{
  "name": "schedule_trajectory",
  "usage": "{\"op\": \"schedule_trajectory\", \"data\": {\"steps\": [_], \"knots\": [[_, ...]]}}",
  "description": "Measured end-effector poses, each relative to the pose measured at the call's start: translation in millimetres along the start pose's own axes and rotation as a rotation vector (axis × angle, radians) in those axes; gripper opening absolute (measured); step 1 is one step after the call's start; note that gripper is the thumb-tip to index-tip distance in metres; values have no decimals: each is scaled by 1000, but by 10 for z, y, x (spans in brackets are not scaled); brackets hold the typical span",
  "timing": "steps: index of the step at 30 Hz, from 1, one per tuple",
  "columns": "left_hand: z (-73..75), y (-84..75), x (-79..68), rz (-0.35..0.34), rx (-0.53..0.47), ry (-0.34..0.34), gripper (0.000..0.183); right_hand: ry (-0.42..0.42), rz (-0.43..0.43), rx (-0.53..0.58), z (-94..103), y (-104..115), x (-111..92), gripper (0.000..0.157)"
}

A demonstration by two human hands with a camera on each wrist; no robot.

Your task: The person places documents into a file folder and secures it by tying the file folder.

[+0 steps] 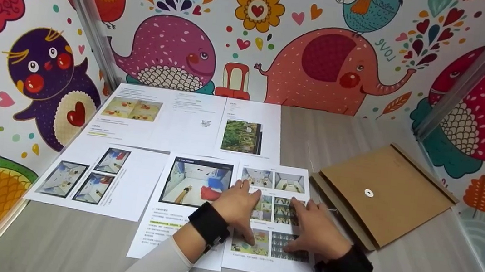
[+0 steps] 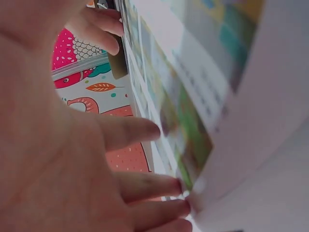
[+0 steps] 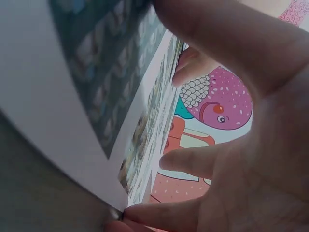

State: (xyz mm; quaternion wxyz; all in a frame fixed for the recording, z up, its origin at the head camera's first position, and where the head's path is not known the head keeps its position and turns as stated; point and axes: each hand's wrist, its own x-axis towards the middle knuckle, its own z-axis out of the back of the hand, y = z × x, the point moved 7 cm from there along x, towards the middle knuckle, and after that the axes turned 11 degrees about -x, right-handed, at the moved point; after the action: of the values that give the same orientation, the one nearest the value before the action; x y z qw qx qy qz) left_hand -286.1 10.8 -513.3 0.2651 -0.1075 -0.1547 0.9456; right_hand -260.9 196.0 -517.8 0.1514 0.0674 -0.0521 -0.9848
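My left hand (image 1: 238, 205) and right hand (image 1: 319, 229) rest with spread fingers on a white printed sheet (image 1: 264, 268) bearing several small photos. The left fingertips lie along its left side and over the sheet beside it; the right fingertips touch near its right edge. In the left wrist view, the fingers (image 2: 145, 188) extend loosely to the paper. From the right wrist, the fingers (image 3: 164, 216) reach the sheet's edge, the thumb above the photos. A second printed sheet (image 1: 178, 238) with one large picture lies directly left, close against the first.
A sheet (image 1: 133, 210) with three photos lies at the left, and more printed pages (image 1: 187, 136) (image 1: 252, 109) line the back. To the right, a brown paper envelope (image 1: 381, 197) with a white button lies askew. Cartoon-patterned walls (image 1: 244, 40) enclose the grey wood-look table (image 1: 75, 244).
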Motion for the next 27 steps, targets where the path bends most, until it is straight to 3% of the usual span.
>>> {"op": "schedule_trajectory", "data": {"steps": [12, 16, 23, 27], "knots": [[-11, -25, -7, 21, -48, 15, 125, -15, -23, 85, 24, 67, -56, 123], [-11, -41, -13, 25, -51, 21, 129, -64, -29, 145, 33, 93, -81, 121], [-12, -60, -29, 18, -6, -35, 123, -226, -156, 389, 160, -141, -34, 110], [-34, -78, -27, -2, 8, -68, 115, -205, -184, 563, 132, -321, 37, 99]]}}
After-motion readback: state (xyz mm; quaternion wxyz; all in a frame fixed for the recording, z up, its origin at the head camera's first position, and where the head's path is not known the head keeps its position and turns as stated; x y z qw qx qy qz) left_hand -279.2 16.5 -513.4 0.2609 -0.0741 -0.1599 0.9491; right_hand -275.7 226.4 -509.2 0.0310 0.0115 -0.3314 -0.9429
